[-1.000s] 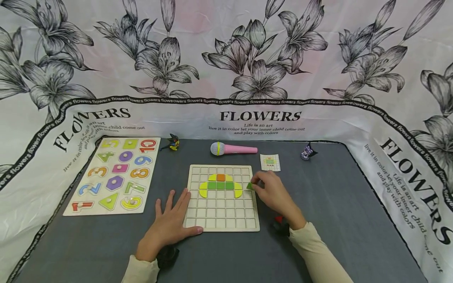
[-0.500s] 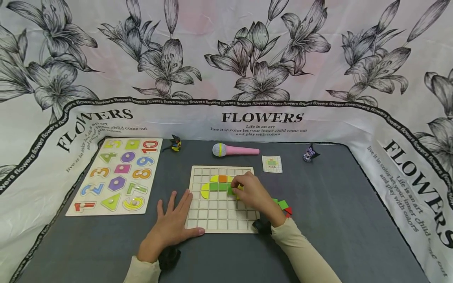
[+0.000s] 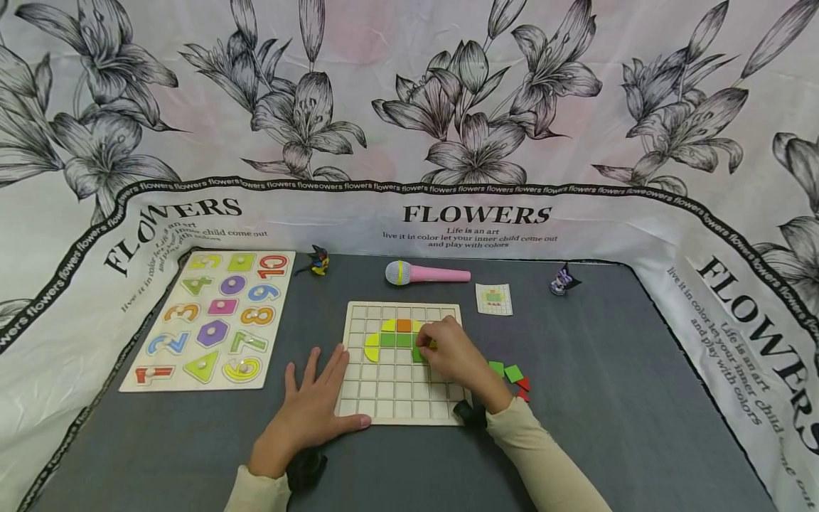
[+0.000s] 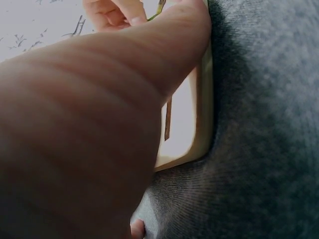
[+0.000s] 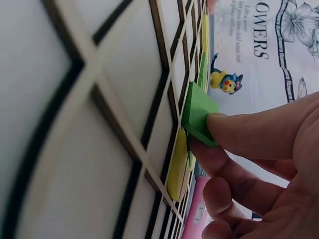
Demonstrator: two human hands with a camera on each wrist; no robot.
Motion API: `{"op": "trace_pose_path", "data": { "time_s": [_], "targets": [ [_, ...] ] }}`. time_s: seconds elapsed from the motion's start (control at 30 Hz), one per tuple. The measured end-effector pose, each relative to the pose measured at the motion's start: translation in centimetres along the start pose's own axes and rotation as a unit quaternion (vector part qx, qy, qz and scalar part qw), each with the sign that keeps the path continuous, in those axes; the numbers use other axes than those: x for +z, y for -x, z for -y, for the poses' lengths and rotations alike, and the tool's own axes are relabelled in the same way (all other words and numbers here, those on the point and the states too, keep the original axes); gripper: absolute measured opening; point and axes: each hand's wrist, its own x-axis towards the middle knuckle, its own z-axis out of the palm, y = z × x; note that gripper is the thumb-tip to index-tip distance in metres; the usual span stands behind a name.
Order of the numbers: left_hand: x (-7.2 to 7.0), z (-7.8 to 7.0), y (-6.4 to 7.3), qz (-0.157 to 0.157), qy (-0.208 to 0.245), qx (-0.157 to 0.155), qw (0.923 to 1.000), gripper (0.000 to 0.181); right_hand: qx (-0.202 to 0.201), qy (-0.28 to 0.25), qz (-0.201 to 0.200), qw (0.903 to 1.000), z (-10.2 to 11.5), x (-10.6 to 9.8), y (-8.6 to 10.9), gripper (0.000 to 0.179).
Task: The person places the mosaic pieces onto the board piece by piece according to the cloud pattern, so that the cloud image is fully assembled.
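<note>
My right hand (image 3: 456, 352) pinches a green square tile (image 5: 198, 110) between thumb and index finger, as the right wrist view shows. The tile is tilted against the wooden grid board (image 3: 403, 409), just beside a yellow rounded piece (image 5: 176, 167). On the board sit yellow curved pieces (image 3: 371, 348), an orange square (image 3: 404, 325) and green squares (image 3: 387, 340); my right hand hides part of this pattern. With fingers spread, my left hand (image 3: 313, 409) rests at the board's left edge, thumb on its lower left part.
Loose green tiles (image 3: 513, 373) and red triangles (image 3: 523, 384) lie right of the board. Behind it are a pattern card (image 3: 493, 299), a pink toy microphone (image 3: 438, 273) and two small figurines. A number puzzle board (image 3: 211, 320) lies at the left.
My right hand has moved left with the green tile, from the board's right edge to the pattern, uncovering the loose tiles. It then lowered slightly. My left hand has stayed in place.
</note>
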Motion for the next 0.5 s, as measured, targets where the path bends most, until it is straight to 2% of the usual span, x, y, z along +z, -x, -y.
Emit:
{"op": "trace_pose_path", "data": {
  "time_s": [0.2,0.4,0.5],
  "targets": [
    [0.26,0.10,0.04,0.003,0.004,0.007,1.0000,0.121,-0.032,0.043,-0.020,0.9984,-0.39,0.38,0.37,0.018],
    [0.22,0.14,0.03,0.001,0.002,0.007,1.0000,0.121,-0.028,0.027,-0.001,0.9992,-0.43,0.30,0.40,0.014],
    [0.20,0.26,-0.03,0.001,0.001,0.004,1.0000,0.121,-0.013,0.012,0.003,0.9998,-0.29,-0.03,0.45,0.011]
  ]
}}
